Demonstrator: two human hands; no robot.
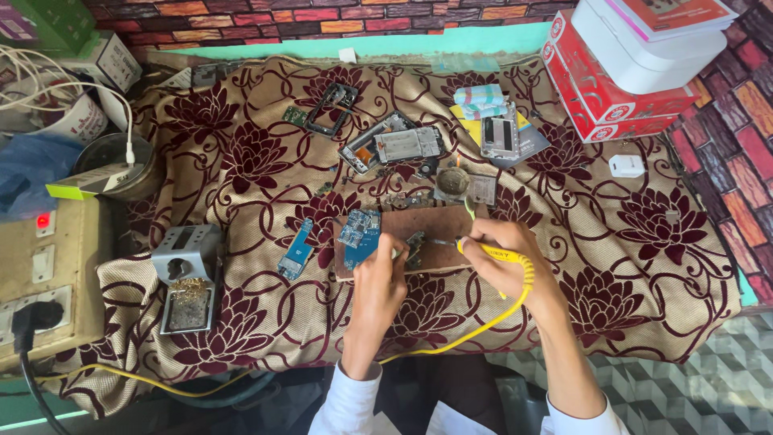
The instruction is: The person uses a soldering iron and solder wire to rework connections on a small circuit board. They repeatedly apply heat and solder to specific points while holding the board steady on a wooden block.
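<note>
At the far left a beige switch panel (44,282) carries a black plug and a lit red lamp, with a round tin (113,161) and white cables (48,84) behind it. On the bench, covered by a tan cloth (644,274) with dark red flowers, a grey iron stand (187,274) sits near the left edge, brass wool in its base. Right of it lies a narrow blue board (295,250), then a larger blue board (359,238) resting on the left end of a brown wooden block (427,225). The left hand (378,282) is curled closed just below that board, its fingertips pressing something small against the block; what it pinches I cannot tell. A small dark part (415,246) lies on the block between the two hands. The right hand (503,258) is closed around a yellow soldering iron (499,254), whose tip points left to that part, and its yellow cord (483,322) loops down under the wrist. Behind the block lie a black phone frame (330,109), an opened phone (394,145), a small round tin (452,181) and another phone body (501,135) on yellow card. At the far right stand red boxes (612,97) with a white box (644,48) on top, and a white charger (626,166) lies on the cloth
</note>
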